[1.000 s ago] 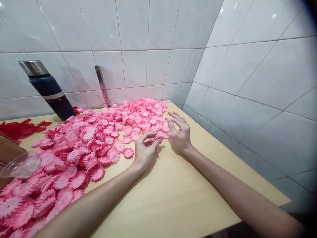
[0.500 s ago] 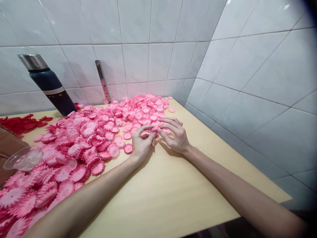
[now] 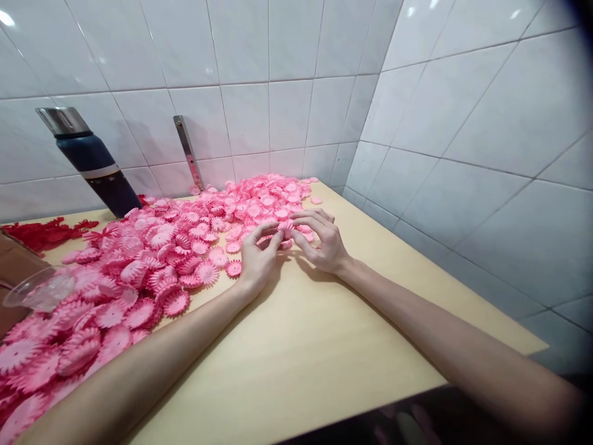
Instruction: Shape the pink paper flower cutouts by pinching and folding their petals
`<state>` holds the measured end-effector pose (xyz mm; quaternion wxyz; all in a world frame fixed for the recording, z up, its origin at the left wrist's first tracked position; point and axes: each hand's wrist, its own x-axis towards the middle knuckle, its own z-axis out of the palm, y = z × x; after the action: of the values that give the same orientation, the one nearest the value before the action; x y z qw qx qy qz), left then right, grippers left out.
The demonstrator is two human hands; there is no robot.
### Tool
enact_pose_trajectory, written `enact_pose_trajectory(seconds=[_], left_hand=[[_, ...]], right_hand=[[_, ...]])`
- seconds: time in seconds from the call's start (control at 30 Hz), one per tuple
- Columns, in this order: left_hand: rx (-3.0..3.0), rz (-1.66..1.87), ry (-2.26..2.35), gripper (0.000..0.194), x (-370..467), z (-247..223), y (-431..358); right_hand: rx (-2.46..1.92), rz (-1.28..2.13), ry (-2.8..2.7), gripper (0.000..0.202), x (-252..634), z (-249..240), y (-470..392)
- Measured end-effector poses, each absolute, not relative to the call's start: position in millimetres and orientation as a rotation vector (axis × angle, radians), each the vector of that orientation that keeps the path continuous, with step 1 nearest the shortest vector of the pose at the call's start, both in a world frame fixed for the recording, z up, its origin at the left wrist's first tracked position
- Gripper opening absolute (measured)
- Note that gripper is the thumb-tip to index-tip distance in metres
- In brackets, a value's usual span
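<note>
Between my two hands, just above the table, is a small pink petal disc [image 3: 286, 227] with a fringed edge. My left hand [image 3: 259, 256] pinches its left side between thumb and fingers. On the right side, the thumb and fingertips of my right hand [image 3: 323, 241] close on the same disc. Right behind and to the left of my hands lies a large pile of pink fringed discs [image 3: 162, 238], which spreads to the lower left. One separate disc [image 3: 234, 267] lies on the table just left of my left hand.
A dark blue bottle [image 3: 104, 170] stands at the back left. Near it are red pieces [image 3: 50, 233], a cardboard box [image 3: 21, 262] and a clear plastic dish [image 3: 41, 289]. A metal strip [image 3: 189, 151] leans on the tiled wall behind the wooden table [image 3: 296, 358].
The view has shifted slightly. The pink disc between my fingertips now shows more fully, and my hands have moved a little around it.
</note>
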<state>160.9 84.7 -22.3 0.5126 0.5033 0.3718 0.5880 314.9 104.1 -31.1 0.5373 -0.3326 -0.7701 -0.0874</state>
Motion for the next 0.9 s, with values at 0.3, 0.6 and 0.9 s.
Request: enact_pose_trajectory(seconds=[0.3,0.6,0.9], left_hand=[[1.227,1.467,0.911,0.024,159.4,-26.2,86.3],[1.242,1.547,0.907,0.018,160.8,-25.2,86.5],[1.318,1.53,0.942,0.021,160.7,-25.5,85.8]], right_hand=[[-0.691,-0.185,-1.818,0.011,311.7,-37.2,104.0],[-0.705,-0.184,-1.762,0.01,304.9,-36.9,99.2],[-0.762,-0.029,-1.71,0.005,304.6,-36.1,98.4]])
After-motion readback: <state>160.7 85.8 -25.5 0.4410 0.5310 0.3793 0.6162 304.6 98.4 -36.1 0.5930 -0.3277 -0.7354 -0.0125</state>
